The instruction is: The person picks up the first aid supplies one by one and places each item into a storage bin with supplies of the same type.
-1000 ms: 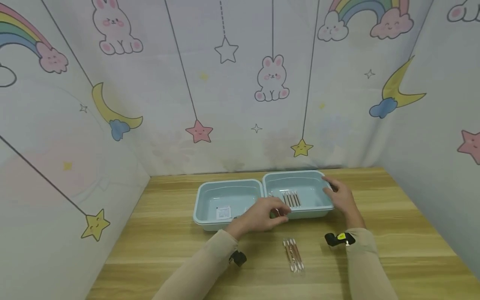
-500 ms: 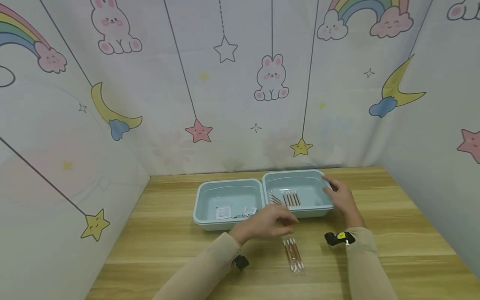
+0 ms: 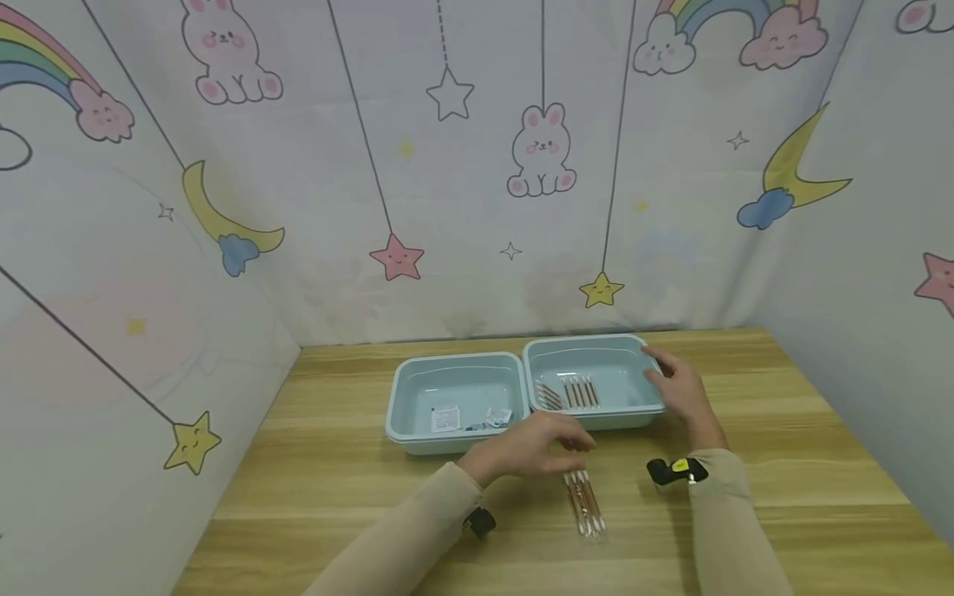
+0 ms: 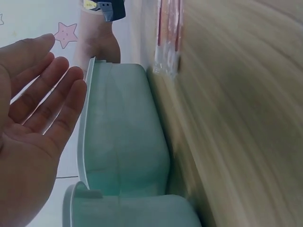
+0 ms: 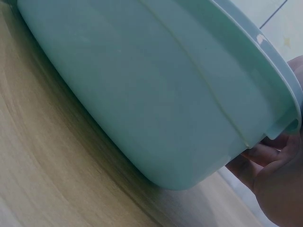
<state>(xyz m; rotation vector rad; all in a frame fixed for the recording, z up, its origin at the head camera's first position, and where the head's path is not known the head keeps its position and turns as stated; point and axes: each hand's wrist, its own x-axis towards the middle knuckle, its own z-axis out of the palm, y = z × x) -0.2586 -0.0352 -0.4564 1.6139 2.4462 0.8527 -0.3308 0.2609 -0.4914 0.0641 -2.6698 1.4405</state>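
My left hand (image 3: 532, 447), fingers apart and holding nothing, hovers in front of the two bins. Just beyond its fingertips, a clear-wrapped bundle of cotton swabs (image 3: 585, 507) with brown sticks lies on the table. In the left wrist view the palm of that hand (image 4: 40, 104) faces the side of the right bin. My right hand (image 3: 681, 397) grips the right end of the light blue right bin (image 3: 589, 420). From the right wrist, its fingers (image 5: 262, 153) show tucked under the rim. Inside this bin lie an upright row of swabs (image 3: 580, 392) and a slanted bunch (image 3: 549, 396).
A matching left bin (image 3: 455, 447) adjoins the right one. It holds a white square packet (image 3: 445, 420) and a crumpled white-and-blue packet (image 3: 498, 417). A patterned cloth wall (image 3: 462, 306) rises behind the wooden table (image 3: 335, 497).
My left hand has moved from the front of the right bin toward me and slightly right, uncovering the slanted swabs and the crumpled packet. My right hand has stayed at the bin's end.
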